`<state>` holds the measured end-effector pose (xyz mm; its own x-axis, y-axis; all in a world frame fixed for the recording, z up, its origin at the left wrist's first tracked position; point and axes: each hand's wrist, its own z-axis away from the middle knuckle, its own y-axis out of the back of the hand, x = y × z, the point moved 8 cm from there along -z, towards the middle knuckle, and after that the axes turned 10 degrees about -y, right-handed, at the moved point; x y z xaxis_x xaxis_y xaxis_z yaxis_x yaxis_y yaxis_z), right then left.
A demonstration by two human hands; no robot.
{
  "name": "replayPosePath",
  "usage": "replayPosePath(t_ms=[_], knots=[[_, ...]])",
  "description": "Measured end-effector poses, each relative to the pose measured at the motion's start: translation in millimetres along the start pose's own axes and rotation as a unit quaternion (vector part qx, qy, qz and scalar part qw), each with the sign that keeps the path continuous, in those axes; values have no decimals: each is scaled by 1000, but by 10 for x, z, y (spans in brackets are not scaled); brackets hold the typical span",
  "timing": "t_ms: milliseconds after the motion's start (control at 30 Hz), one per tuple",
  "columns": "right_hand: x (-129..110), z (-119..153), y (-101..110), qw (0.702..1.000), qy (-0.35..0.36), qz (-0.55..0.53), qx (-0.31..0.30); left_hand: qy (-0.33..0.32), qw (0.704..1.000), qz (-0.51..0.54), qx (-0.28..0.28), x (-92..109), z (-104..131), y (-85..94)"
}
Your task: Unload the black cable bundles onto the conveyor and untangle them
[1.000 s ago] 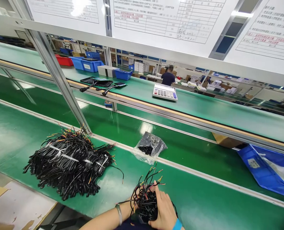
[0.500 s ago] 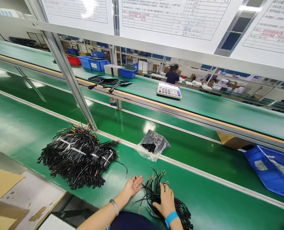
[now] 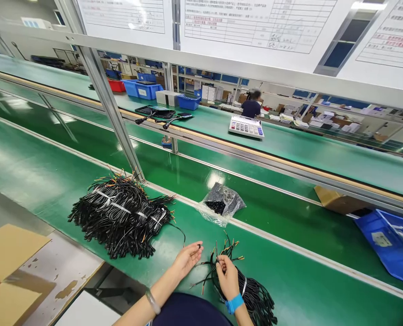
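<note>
My left hand (image 3: 187,259) is turned palm up over the green bench. Its thumb and forefinger pinch a small black piece (image 3: 199,246), too small to name. My right hand (image 3: 227,277), with a blue band at the wrist, is closed, fingertips pinching a thin black cable (image 3: 216,251). Beneath that hand lies a bundle of black cables (image 3: 257,296) with a pale tie around it and stripped orange-tipped wire ends at the far side. A larger heap of tied black cables (image 3: 119,219) rests to the left. Beyond my hands sits a clear plastic bag (image 3: 226,203) holding small black parts.
A metal post (image 3: 111,108) rises behind the large heap. A raised green shelf (image 3: 289,145) carries a calculator (image 3: 246,127) and blue bins (image 3: 143,89). At right lies a blue bin (image 3: 388,244); a cardboard box (image 3: 14,249) stands lower left. A person (image 3: 251,107) works far back.
My right hand has gone from resting spread on the bundle to pinching one cable. My left hand has brought the small black piece between thumb and forefinger. The view has shifted slightly.
</note>
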<state>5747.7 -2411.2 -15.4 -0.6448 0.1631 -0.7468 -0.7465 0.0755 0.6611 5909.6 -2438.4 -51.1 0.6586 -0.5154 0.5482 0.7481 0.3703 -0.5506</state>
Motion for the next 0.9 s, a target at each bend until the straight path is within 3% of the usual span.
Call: replayPosePath(t_ms=[167, 333, 633, 900], knots=[[-119, 158, 314, 994, -13, -105, 31, 46, 995, 0, -92, -67, 233, -334], [-143, 282, 420, 987, -24, -148, 52, 70, 986, -15, -152, -125, 384, -519], [-116, 338, 408, 981, -40, -176, 64, 93, 983, -27, -156, -310, 372, -459], [-124, 318, 391, 984, -36, -160, 67, 102, 983, -40, -149, -334, 366, -436]])
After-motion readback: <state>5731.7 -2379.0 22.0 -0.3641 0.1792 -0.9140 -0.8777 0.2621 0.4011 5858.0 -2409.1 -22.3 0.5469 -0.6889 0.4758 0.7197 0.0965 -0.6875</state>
